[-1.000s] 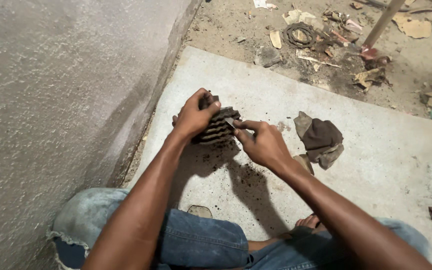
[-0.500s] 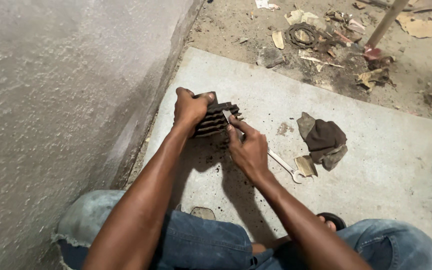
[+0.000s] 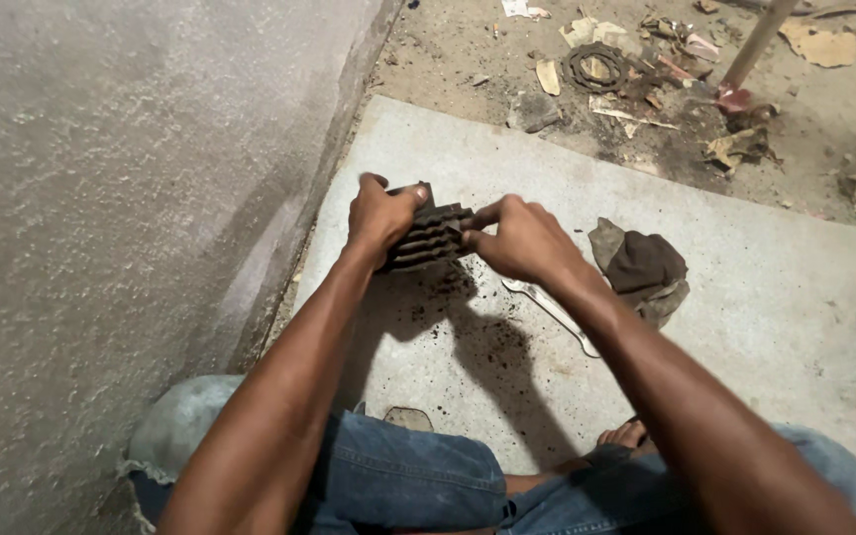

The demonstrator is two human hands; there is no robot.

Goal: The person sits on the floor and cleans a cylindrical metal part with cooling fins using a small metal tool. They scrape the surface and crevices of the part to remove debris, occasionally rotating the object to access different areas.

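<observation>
Now your left hand (image 3: 380, 213) is gripping the dark finned engine cylinder (image 3: 431, 238) above the concrete slab (image 3: 765, 287). Your right hand (image 3: 522, 240) is pinching its fins, grip clenched.

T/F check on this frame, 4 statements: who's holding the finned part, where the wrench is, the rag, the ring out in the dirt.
1. Both hands, left hand and right hand, hold the dark finned metal part. True.
2. The wrench is in the right hand. False: it lies on the concrete slab.
3. The dark rag covers the finned part. False: it lies apart, on the slab.
4. A toothed ring lies in the dirt beyond the slab. True.
</observation>
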